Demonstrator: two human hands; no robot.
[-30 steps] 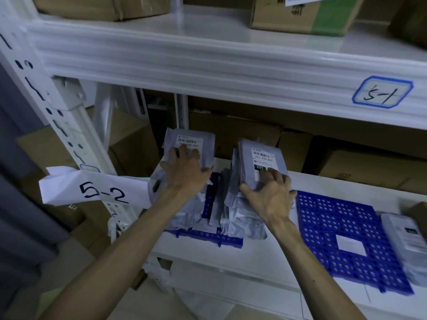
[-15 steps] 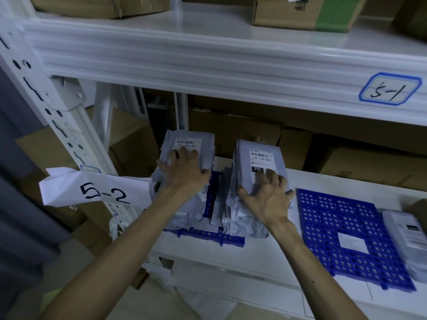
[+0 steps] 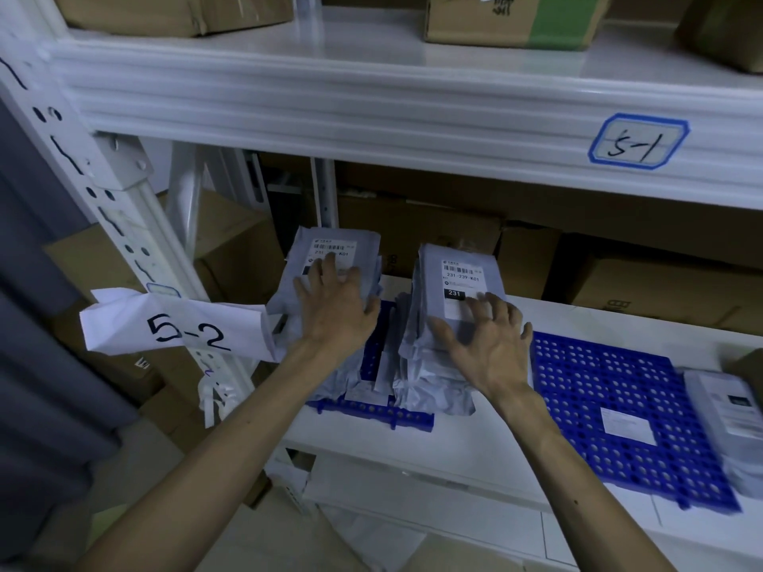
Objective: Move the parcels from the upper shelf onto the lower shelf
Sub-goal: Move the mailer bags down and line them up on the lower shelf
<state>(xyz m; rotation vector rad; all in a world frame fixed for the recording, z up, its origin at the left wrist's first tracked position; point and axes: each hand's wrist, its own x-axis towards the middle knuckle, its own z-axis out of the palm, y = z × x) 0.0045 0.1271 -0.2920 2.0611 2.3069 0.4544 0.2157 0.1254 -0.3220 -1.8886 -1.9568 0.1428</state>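
Two stacks of grey plastic parcels with white barcode labels stand side by side on the lower shelf (image 3: 433, 447). Both rest on a blue perforated mat (image 3: 371, 412). My left hand (image 3: 336, 307) lies flat on top of the left stack (image 3: 338, 245), fingers spread. My right hand (image 3: 487, 344) rests with its fingers apart on the near part of the right stack (image 3: 458, 274), its fingertips at the label. Neither hand grips a parcel. The upper shelf (image 3: 371, 101) runs across above them.
A second blue mat (image 3: 598, 386) lies to the right, with another grey parcel (image 3: 726, 410) at its far right edge. Cardboard boxes (image 3: 512, 22) stand on the upper shelf and behind the stacks. A paper tag "5-2" (image 3: 186, 328) hangs on the white upright (image 3: 103, 192) at left.
Both hands have loosened on the stacks. The right hand has slid back toward me and spread its fingers; the left hand has flattened on top. The stacks have stayed in place.
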